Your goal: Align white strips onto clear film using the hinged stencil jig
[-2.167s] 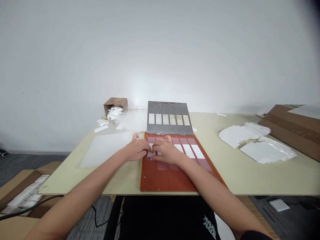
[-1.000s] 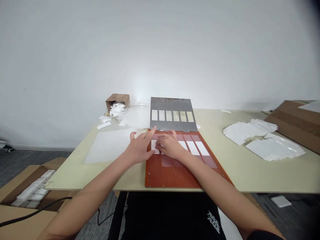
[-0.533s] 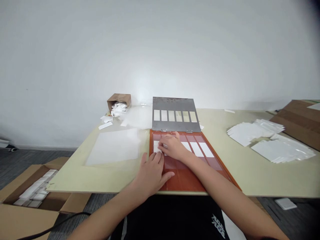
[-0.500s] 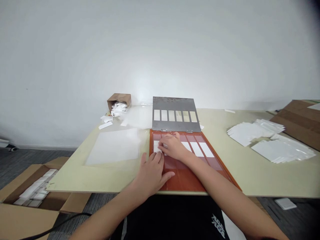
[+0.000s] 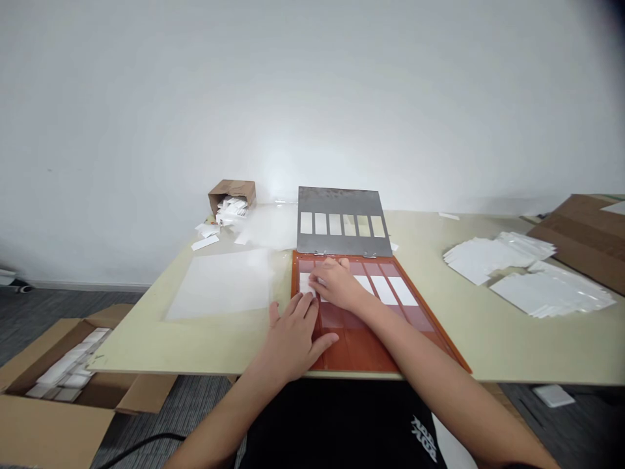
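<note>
Right hand: palm down on the far left part of the flat orange-red rectangular board, fingers curled and pressed onto a small white rectangular card lying in the board's leftmost slot.

Left hand: flat, fingers spread, holding nothing, resting on the near left edge of the board, just behind the right hand.

Three more white rectangular cards: lying side by side in the board's slots to the right of the right hand, apart from it.

Grey metal plate with six rectangular windows: hinged along the board's far edge, tilted up and open.

Pale cream tabletop: carries the board at its near middle.

Translucent white sheet: flat on the tabletop, just left of the board.

Small brown cardboard box on its side: far left corner of the tabletop, small white slips spilling from its mouth.

Heaps of white packets in clear sleeves: right part of the tabletop, well apart from both hands.

Flat brown cardboard sheet: far right end of the tabletop.

Open brown cardboard carton: on the floor at left, with white pieces inside.
</note>
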A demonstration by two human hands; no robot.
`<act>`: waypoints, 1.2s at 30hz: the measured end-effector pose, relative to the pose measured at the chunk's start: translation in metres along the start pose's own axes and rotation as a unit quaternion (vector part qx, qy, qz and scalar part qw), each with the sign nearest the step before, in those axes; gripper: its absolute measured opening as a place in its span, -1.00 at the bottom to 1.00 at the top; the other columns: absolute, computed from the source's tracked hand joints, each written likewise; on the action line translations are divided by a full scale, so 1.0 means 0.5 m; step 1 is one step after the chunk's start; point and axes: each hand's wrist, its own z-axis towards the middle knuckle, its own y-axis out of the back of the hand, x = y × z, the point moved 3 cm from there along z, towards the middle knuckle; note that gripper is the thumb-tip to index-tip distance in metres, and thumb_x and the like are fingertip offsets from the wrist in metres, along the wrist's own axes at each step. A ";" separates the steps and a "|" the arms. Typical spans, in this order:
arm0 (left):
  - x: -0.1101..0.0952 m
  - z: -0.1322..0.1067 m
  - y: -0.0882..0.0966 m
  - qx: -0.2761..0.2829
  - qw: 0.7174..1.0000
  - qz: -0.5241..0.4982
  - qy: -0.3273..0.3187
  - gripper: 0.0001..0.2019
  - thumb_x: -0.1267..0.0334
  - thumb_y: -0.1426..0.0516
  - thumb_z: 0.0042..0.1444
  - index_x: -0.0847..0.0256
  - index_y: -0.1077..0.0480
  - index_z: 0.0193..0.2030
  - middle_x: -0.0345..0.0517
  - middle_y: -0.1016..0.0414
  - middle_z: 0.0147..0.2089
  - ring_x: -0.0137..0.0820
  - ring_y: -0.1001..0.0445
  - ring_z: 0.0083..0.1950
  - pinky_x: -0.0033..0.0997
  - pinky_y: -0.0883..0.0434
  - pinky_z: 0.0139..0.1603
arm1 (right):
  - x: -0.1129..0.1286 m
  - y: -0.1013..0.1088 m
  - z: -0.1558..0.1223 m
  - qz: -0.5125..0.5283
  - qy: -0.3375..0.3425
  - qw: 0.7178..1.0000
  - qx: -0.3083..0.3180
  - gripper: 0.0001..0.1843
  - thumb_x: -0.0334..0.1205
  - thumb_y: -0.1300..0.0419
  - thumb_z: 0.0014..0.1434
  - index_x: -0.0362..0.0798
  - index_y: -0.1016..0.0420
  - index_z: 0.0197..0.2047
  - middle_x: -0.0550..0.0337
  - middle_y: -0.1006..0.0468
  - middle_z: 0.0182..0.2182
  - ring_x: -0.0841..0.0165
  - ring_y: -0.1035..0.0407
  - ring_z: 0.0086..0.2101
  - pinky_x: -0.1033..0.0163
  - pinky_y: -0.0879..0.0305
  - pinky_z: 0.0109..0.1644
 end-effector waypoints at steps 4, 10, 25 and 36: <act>-0.003 -0.001 -0.003 0.009 1.000 0.006 0.002 -0.43 -0.05 0.13 0.37 0.25 -0.13 0.37 0.14 -0.16 0.43 -0.05 -0.12 0.43 0.39 -0.15 0.29 | 0.006 0.003 0.004 -0.016 0.000 1.000 0.008 -0.81 -0.31 -0.08 0.29 -0.07 -0.49 -0.33 0.10 -0.55 -0.31 0.26 -0.31 -0.16 0.14 0.10 -0.12; -0.003 -0.001 -0.008 0.013 1.000 0.008 0.003 -0.42 -0.04 0.12 0.37 0.26 -0.12 0.38 0.15 -0.14 0.44 -0.05 -0.12 0.43 0.36 -0.13 0.32 | 0.017 0.010 0.007 -0.029 -0.006 0.999 0.020 -0.77 -0.36 -0.05 0.27 -0.08 -0.47 -0.39 0.06 -0.51 -0.35 0.26 -0.29 -0.21 0.14 0.09 -0.13; -0.005 0.006 -0.001 0.039 0.999 -0.007 0.020 -0.30 -0.09 0.08 0.33 0.35 0.03 0.45 0.23 -0.11 0.44 -0.02 -0.09 0.44 0.38 -0.13 0.29 | -0.006 0.013 0.008 0.039 -0.034 0.999 0.015 -0.85 -0.22 -0.20 0.25 -0.01 -0.47 -0.37 0.21 -0.58 -0.15 0.23 -0.31 -0.05 0.17 0.10 -0.17; -0.003 0.004 -0.002 0.035 0.999 -0.022 0.016 -0.30 -0.10 0.09 0.33 0.34 0.00 0.44 0.28 -0.11 0.44 0.01 -0.09 0.43 0.39 -0.11 0.29 | -0.004 0.005 0.009 0.027 -0.030 0.999 0.027 -0.83 -0.25 -0.13 0.32 0.00 -0.48 -0.32 0.19 -0.60 -0.23 0.23 -0.32 -0.05 0.15 0.08 -0.14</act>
